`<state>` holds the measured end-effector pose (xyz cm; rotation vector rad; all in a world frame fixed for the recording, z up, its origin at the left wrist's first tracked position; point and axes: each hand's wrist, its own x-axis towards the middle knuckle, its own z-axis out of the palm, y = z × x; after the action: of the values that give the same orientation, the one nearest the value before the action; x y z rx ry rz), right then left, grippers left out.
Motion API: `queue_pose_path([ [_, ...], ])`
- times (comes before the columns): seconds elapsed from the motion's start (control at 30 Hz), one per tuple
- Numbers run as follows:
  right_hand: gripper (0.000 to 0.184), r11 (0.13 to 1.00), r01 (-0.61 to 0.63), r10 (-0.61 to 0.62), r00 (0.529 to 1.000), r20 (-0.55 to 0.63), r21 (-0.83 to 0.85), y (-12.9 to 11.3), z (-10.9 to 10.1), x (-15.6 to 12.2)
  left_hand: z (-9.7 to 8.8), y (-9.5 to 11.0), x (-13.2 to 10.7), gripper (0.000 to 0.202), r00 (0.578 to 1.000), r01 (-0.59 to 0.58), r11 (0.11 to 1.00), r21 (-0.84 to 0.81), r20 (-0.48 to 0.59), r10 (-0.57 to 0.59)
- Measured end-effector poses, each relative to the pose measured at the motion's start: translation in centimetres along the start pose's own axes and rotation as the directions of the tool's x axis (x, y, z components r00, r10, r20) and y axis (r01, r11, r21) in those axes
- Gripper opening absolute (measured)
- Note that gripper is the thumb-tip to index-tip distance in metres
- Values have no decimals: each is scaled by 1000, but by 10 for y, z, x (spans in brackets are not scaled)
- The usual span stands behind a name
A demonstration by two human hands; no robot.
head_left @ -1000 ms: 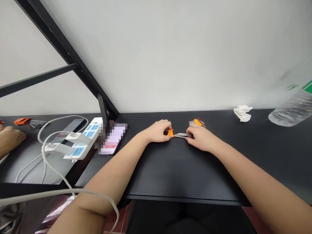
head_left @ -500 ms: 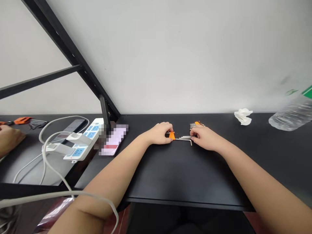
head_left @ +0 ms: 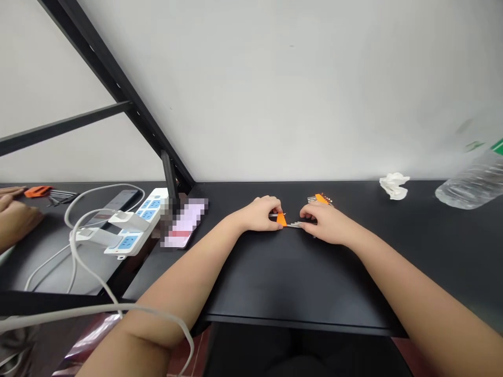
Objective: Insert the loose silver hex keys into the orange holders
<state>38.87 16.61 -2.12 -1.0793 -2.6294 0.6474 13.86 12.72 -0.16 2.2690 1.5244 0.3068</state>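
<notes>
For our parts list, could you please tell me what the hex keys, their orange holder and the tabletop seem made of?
Hex keys: likely steel, silvery with bright glints. Orange holder: probably plastic, uniform matte colour. Tabletop: black, smooth, soft sheen; perhaps laminate or painted board.

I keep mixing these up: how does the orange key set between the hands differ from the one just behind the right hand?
The near key set is pinched by the left hand, with the right hand over its metal ends; the far key set lies unheld. The near one sits closer to the person, the far one closer to the wall. Both have orange holders with silver keys.
</notes>
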Motion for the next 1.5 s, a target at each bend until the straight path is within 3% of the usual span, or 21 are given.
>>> queue_pose_path([
  [0.1,23,999,33,-34,994,-102,-12,-4,8,9,2,5,0,31,999,-23,1000,-7,27,23],
  [0.27,27,954,180,-204,976,-79,-242,-13,21,22,5,8,1,33,999,-21,1000,-11,29,22],
  [0.37,31,922,189,-230,969,-86,-339,-17,25,23,6,8,2,32,999,-35,999,-6,32,35],
  [0.57,24,934,41,-108,979,-173,-355,-18,24,23,2,6,6,26,998,-55,998,-14,33,56],
  [0.97,25,914,-211,161,973,-167,-346,6,-4,15,1,-2,5,27,998,-68,997,-22,18,68],
  [1.33,21,843,-278,299,954,-29,-460,16,-27,-9,2,-5,6,31,998,-57,998,1,21,57],
  [1.4,21,868,-267,279,960,-33,-418,19,-28,-10,2,-4,6,31,999,-50,999,4,22,49],
  [1.5,29,940,-129,116,991,-60,-315,27,-25,-7,2,-3,6,32,999,-45,999,0,21,45],
])
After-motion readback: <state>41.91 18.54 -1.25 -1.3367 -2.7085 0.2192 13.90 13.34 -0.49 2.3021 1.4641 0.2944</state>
